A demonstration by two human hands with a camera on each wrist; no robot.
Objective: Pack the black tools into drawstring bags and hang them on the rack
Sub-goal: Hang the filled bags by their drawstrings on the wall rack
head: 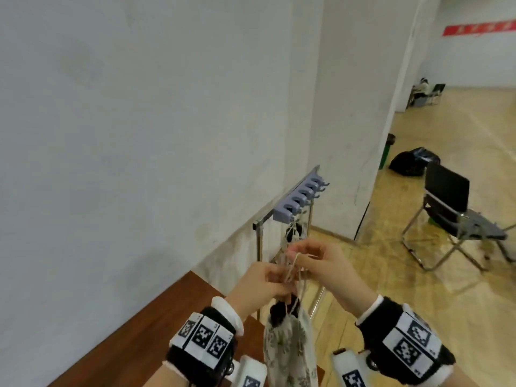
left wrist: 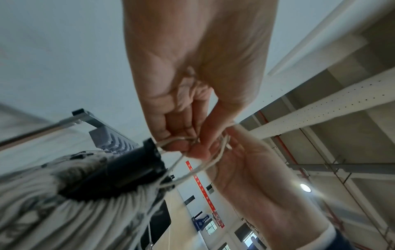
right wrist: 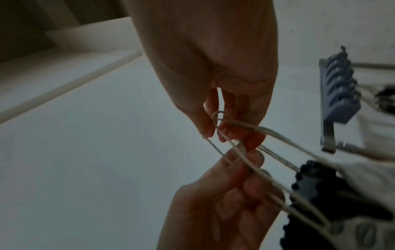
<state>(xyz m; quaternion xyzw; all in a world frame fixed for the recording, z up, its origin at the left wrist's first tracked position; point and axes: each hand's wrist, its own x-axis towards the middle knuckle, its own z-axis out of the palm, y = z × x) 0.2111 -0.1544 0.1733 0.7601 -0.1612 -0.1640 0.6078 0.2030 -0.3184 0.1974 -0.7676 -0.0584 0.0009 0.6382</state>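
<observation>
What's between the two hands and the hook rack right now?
In the head view, a bag already hung on the hook rack sits between it and the left hand and right hand.

Head camera is looking forward and down from above, taking in both hands, the desk [head: 134,328] edge and the rack [head: 300,198]. Both wrist cameras are sitting very close beneath the fingers [left wrist: 196,152], facing upward. All three views are sharing the cord [right wrist: 252,165] and rack.
</observation>
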